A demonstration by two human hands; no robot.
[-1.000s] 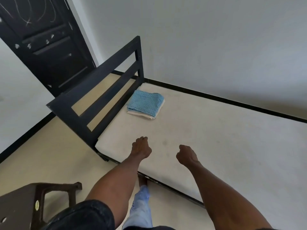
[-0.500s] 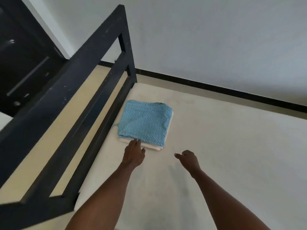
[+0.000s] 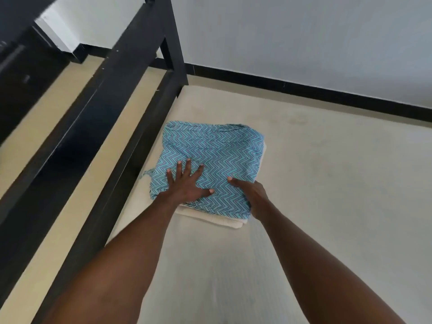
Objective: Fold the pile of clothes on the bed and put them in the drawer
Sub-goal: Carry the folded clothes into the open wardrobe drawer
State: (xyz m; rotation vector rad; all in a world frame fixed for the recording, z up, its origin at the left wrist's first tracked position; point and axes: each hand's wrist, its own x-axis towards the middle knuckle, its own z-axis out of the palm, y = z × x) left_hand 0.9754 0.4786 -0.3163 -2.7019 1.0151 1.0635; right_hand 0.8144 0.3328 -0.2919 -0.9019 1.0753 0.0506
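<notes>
Left hand [image 3: 187, 187], right hand [image 3: 251, 194] — bare; forearms bare — no sleeves visible.

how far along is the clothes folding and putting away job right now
Done, it seems: the blue zigzag garment lies folded on a folded cream garment, stacked on the mattress beside the black bed frame. In hand: the left hand rests flat with spread fingers on the blue one, and the right hand grips the stack's near right corner. Left: carrying the stack to the drawer, which isn't in view.
</notes>
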